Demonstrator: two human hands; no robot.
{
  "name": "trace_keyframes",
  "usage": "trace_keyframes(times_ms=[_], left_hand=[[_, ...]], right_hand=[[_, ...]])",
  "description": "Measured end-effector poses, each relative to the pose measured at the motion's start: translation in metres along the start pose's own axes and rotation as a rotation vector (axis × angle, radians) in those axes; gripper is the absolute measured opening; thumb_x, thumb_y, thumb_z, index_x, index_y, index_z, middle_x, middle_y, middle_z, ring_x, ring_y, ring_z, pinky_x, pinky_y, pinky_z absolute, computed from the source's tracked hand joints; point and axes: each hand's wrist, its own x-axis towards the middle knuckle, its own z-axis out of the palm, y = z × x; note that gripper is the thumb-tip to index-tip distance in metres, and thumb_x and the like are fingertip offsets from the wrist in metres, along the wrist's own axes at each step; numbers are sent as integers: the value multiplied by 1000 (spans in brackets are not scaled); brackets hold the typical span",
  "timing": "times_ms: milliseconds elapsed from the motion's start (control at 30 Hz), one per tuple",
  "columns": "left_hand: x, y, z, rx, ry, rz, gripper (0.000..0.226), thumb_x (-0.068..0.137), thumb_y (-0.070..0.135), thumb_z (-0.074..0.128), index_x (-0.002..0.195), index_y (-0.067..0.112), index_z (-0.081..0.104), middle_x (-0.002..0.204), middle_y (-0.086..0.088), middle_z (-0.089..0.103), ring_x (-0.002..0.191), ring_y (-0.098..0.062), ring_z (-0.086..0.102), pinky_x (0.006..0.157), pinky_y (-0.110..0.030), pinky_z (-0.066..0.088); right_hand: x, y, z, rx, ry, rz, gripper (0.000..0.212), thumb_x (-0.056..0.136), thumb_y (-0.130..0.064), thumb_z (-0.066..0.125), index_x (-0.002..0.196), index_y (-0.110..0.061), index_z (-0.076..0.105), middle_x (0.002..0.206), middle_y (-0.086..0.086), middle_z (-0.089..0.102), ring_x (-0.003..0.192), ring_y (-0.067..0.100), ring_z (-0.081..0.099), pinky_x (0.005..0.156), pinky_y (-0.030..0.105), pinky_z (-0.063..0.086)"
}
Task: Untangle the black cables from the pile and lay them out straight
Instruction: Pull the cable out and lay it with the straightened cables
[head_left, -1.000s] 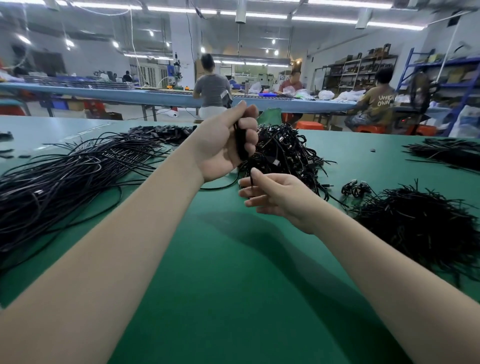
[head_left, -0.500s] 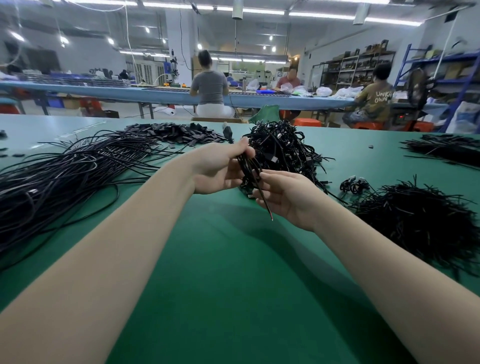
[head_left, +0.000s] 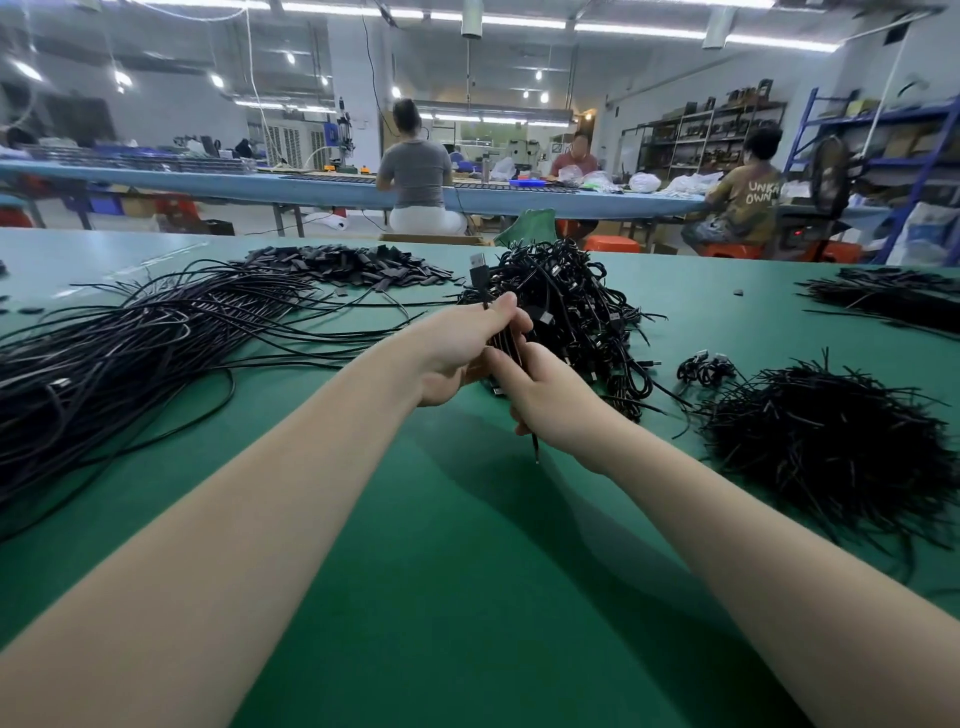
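A green-topped table (head_left: 467, 597) carries everything in reach. At its far middle sits a tangled pile of black cables (head_left: 576, 306) with plugs, and to the left a broad spread of long black cables (head_left: 130, 353) runs roughly side by side, with a heap of small flat black pieces (head_left: 348, 265) behind it. On the right lies a bristly mound of short black cable lengths (head_left: 831, 441), a small coiled bundle (head_left: 704, 366) just beside it, and another dark bunch (head_left: 893, 296) near the far right edge.
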Motion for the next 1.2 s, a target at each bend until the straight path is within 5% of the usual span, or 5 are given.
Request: trace_keyframes(times_ms=[167, 333, 567, 767, 1200], left_hand=[[2, -9, 12, 86, 18, 25, 38, 102, 39, 40, 87, 22, 70, 87, 0, 67, 81, -15, 52, 90, -35, 47], [-1, -47, 13, 1022, 570, 645, 45, 100, 43, 40, 65, 17, 51, 62, 1, 56, 65, -29, 56, 56, -34, 34], [9, -67, -12, 1437, 391, 788, 60, 96, 13, 38, 149, 35, 22, 160, 6, 13, 148, -18, 6, 114, -34, 2], [8, -62, -11, 1502, 330, 907, 32, 91, 33, 61, 116, 13, 63, 108, -4, 68, 111, -23, 60, 93, -32, 26], [9, -80, -7, 1205, 349, 550, 30, 103, 36, 32, 80, 17, 35, 71, 0, 55, 73, -34, 58, 60, -34, 28]], right_hand=[[6, 12, 0, -112, 135, 72, 32, 103, -32, 30, 89, -12, 50, 81, 0, 52, 74, 17, 46, 66, 29, 31], [6, 21, 0, -218, 103, 145, 36, 103, -32, 27, 72, -18, 39, 75, -1, 47, 75, 21, 44, 68, 31, 31], [10, 11, -14, -554, -124, 148, 33, 104, -28, 29, 103, -4, 51, 108, 20, 59, 97, 33, 54, 72, 28, 32], [9, -7, -43, -746, -360, 35, 30, 105, -28, 28, 90, -10, 47, 85, 3, 51, 81, 24, 48, 68, 29, 29], [10, -47, -151, -1386, -464, 240, 73, 78, -54, 68, 139, -25, 42, 128, 1, 56, 113, 20, 53, 98, 33, 41]])
